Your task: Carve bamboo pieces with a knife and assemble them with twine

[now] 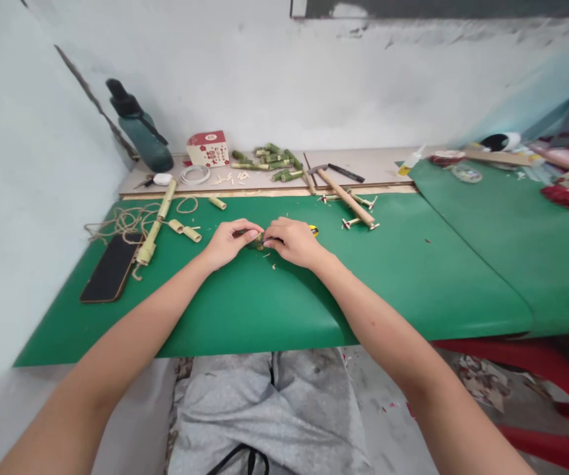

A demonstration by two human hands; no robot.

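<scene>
My left hand (229, 241) and my right hand (292, 241) meet over the green table cover (314, 297), fingers curled and pinched round a small green bamboo piece (257, 240) between them. The piece lies low on the cover and is mostly hidden by my fingers. A yellow object (313, 229) peeks out just behind my right hand. Small pale shavings (273, 265) lie in front of my hands.
Left of my hands lie a black phone (111, 267), twine (123, 221), and bamboo sticks (158, 221) and short bamboo tubes (191, 233). A hammer (346, 196) and small bamboo assemblies (361, 221) lie to the right. At the back stand a bottle (140, 132), a small box (208, 148) and cut bamboo pieces (269, 161).
</scene>
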